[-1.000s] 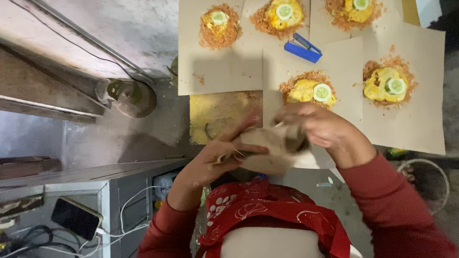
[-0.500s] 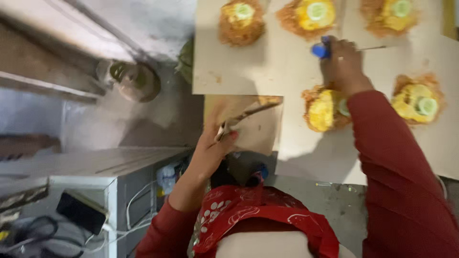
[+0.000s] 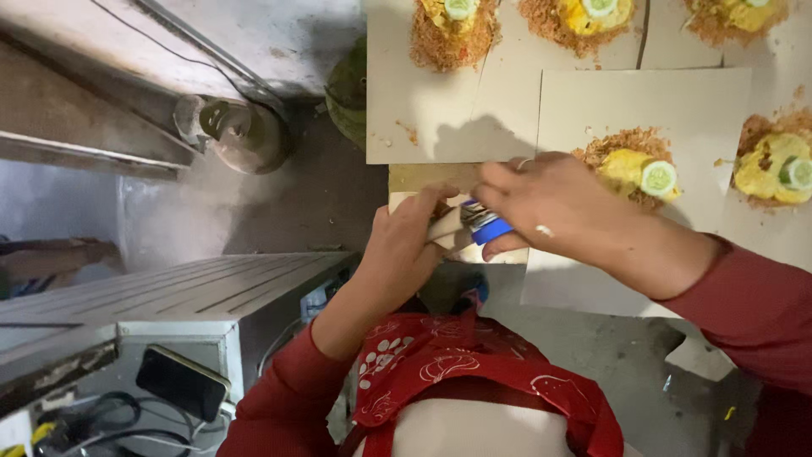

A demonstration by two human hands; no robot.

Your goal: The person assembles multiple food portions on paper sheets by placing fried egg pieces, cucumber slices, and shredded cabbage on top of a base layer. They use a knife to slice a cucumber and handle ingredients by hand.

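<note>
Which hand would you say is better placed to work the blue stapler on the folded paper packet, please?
The right, I think. The right hand already grips the blue stapler, its nose at the edge of the folded paper packet. The left hand is wrapped around the packet, holding it in place.

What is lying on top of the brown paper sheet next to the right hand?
On the paper sheet lies a rice portion with a cucumber slice. The right hand, holding a blue stapler, covers the sheet's left edge.
</note>
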